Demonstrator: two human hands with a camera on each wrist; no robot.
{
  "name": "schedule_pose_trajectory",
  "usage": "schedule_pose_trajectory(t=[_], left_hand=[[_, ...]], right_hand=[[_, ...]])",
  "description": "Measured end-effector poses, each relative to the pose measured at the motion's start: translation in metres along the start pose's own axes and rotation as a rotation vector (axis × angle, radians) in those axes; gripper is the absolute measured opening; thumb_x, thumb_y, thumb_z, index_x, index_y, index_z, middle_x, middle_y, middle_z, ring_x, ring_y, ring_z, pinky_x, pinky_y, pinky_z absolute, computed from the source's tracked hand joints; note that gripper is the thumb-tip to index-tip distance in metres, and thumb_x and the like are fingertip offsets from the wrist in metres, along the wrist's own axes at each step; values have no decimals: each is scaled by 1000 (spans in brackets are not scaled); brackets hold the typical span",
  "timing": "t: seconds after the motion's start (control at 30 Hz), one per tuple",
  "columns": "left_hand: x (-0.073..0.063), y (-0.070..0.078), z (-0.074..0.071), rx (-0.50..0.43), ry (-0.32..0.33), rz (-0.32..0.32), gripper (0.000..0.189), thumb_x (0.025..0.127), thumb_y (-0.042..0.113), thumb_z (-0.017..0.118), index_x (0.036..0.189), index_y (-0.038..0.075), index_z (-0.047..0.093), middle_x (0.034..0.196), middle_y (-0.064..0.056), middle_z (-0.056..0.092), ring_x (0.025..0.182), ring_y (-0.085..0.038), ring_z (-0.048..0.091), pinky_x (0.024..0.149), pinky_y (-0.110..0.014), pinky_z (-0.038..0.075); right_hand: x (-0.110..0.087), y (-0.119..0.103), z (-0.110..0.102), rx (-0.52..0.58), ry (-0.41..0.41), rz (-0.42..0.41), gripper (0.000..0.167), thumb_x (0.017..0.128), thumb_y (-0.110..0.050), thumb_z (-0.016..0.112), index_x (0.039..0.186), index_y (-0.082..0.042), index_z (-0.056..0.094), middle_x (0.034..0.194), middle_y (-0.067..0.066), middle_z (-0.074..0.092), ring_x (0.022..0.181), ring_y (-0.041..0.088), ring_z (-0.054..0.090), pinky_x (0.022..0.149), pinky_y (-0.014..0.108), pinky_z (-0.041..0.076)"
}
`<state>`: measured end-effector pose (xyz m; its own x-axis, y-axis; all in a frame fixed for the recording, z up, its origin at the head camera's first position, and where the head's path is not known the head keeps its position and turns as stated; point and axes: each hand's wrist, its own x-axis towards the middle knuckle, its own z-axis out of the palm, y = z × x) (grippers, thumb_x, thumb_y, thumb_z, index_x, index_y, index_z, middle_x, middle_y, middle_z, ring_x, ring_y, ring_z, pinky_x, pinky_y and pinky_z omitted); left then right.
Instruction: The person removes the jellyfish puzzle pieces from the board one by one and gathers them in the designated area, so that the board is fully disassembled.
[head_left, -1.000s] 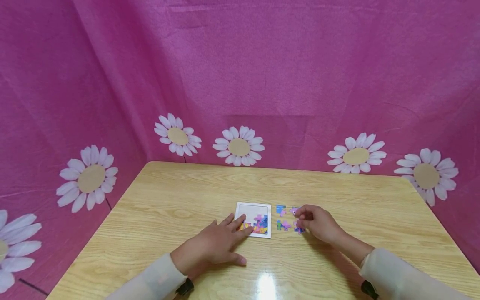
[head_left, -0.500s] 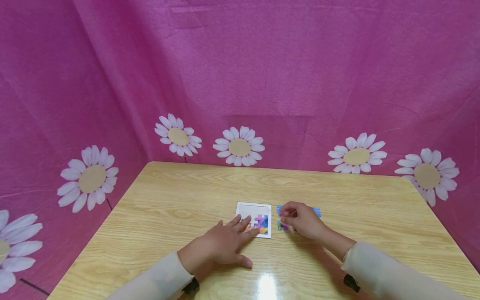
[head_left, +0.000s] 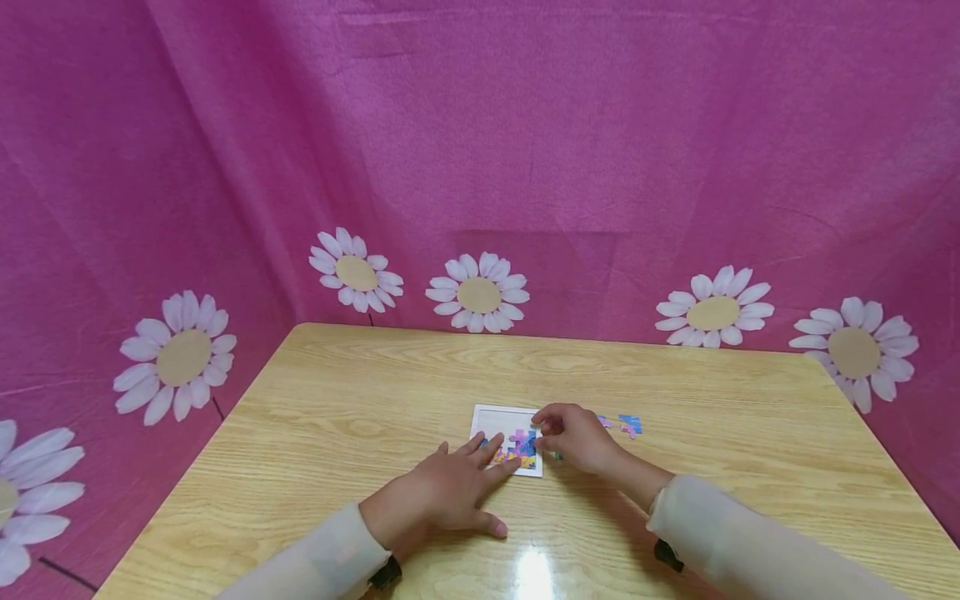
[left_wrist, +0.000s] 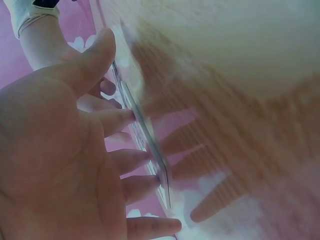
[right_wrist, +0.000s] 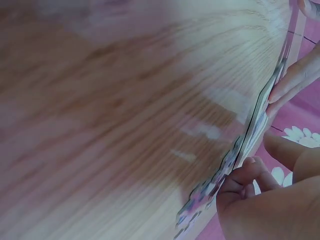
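A small white-framed jigsaw puzzle (head_left: 507,409) lies on the wooden table, its lower part filled with colourful pieces and its upper part bare. My left hand (head_left: 459,487) rests on its lower left with fingers spread and straight; in the left wrist view the fingertips (left_wrist: 150,181) reach the frame's edge. My right hand (head_left: 581,437) is at the frame's right side, thumb and forefinger bent in to pinch a puzzle piece, mostly hidden by the fingers. Loose puzzle pieces (head_left: 630,425) lie right of the frame, some covered by the right hand.
The wooden table (head_left: 405,375) stretches out on all sides of the puzzle. Behind and to the left hangs a pink cloth (head_left: 525,167) printed with large white daisies. A bright light reflection (head_left: 532,571) shows near the table's front.
My right hand has moved left from the loose pieces to the frame's right edge, bringing a piece along. My left hand has shifted slightly right and stays on the frame.
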<state>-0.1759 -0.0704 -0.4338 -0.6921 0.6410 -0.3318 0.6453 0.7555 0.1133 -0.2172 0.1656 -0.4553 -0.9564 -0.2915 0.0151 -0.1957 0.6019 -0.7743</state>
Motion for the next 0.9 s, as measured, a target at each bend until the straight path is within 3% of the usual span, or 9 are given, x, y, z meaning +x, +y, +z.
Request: schedule_pose_trajectory(t=[0.37, 0.9], left_hand=[[0, -1, 2, 0, -1, -3, 91, 88, 77, 56, 164, 40, 25, 173, -1, 13, 158, -27, 18, 114, -66, 34], [-1, -1, 3, 19, 1, 1, 91, 88, 76, 57, 165, 39, 23, 174, -2, 12, 158, -27, 18, 114, -63, 36]], right_hand=[[7, -6, 11, -129, 16, 13, 18, 79, 1, 83, 94, -4, 74, 82, 2, 62, 79, 14, 54, 75, 33, 47], [7, -9, 11, -116, 20, -5, 23, 79, 5, 83, 91, -6, 67, 82, 5, 61, 77, 15, 52, 73, 33, 44]])
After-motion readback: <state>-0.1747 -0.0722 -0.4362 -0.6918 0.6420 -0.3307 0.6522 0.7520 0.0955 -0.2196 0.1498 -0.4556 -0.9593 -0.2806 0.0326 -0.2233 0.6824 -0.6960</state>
